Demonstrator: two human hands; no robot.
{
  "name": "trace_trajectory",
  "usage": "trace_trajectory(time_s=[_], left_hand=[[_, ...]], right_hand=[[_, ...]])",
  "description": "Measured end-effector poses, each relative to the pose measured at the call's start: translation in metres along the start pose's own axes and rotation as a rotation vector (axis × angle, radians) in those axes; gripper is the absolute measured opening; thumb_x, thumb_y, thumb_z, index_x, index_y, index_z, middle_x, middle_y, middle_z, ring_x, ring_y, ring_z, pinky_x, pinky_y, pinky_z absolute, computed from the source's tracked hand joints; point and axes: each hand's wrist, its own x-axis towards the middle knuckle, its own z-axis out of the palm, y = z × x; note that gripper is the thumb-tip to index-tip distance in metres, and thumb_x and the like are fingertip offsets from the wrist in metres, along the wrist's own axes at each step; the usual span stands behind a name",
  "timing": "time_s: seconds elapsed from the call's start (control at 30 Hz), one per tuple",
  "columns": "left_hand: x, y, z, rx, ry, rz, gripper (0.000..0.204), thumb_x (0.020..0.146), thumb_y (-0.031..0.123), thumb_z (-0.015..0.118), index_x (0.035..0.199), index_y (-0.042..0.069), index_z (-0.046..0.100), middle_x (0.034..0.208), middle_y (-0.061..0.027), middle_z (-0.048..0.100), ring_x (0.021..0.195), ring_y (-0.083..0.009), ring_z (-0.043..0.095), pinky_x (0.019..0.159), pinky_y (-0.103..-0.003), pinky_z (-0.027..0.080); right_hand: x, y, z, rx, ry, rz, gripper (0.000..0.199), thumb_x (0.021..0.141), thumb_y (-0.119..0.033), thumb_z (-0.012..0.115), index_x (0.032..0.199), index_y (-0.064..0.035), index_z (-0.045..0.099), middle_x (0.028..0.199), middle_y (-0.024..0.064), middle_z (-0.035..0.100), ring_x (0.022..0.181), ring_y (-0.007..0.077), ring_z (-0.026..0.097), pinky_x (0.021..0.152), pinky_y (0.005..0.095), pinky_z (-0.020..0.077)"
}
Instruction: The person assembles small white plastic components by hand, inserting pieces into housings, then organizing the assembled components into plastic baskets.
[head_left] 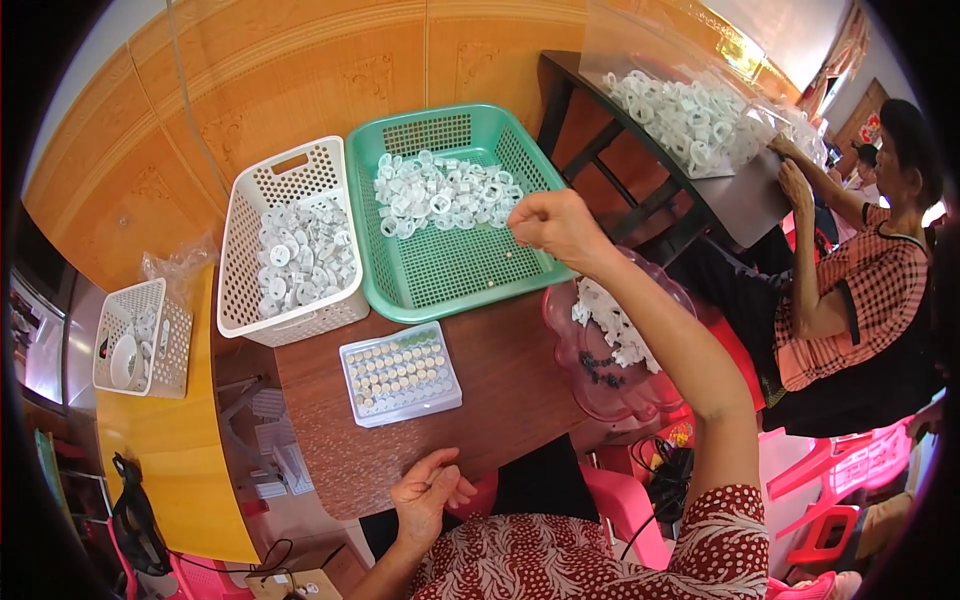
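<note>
The right hand (558, 228), grip pressed together (any contents hidden), hovers over the green perforated plastic basket (440, 268) holding translucent white plastic rings (440, 190); the left hand (428, 497), loosely spread, is near the brown wooden counter (515, 400).

Bright light fills the room, with glare burning brightest at the upper right. The yellow table (175, 450) carries a pale sheen, and shadow gathers beneath the dark side table (742, 208). Fisheye distortion bows the wooden wall panelling (300, 75); detail softens toward the black, rounded rim.
</note>
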Motion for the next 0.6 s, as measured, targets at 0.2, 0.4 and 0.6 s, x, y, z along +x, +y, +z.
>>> trace_trajectory(time_s=[0.2,0.4,0.6], left_hand=[[0.000,-0.004,-0.001,0.106,-0.024,0.004,0.029,0.091,0.009,0.056,0.116,-0.005,0.054,0.073,-0.0103,0.067,0.058,-0.0093,0.059,0.051,-0.019,0.045],[0.003,-0.003,0.004,0.097,0.005,0.000,0.028,0.090,0.010,0.057,0.111,-0.008,0.055,0.070,-0.0141,0.066,0.058,-0.0135,0.062,0.051,-0.021,0.047],[0.004,-0.008,-0.001,0.157,-0.009,0.043,0.025,0.088,0.001,0.056,0.112,-0.007,0.056,0.073,-0.0114,0.067,0.062,-0.0113,0.062,0.054,-0.021,0.049]], right_hand=[[0.076,0.041,0.040,-0.903,-0.117,-0.177,0.020,0.069,-0.002,0.058,0.085,-0.0098,0.068,0.084,0.0174,0.065,0.084,0.0358,0.062,0.073,0.0461,0.0492],[0.102,0.062,0.056,-1.093,-0.316,-0.271,0.013,0.069,-0.002,0.056,0.078,-0.0032,0.065,0.082,0.0200,0.064,0.084,0.0368,0.063,0.074,0.0464,0.0502],[0.097,0.055,0.059,-0.861,-0.491,-0.187,0.007,0.070,-0.006,0.057,0.071,-0.0058,0.063,0.076,0.0178,0.064,0.078,0.0354,0.063,0.068,0.0466,0.0485]])
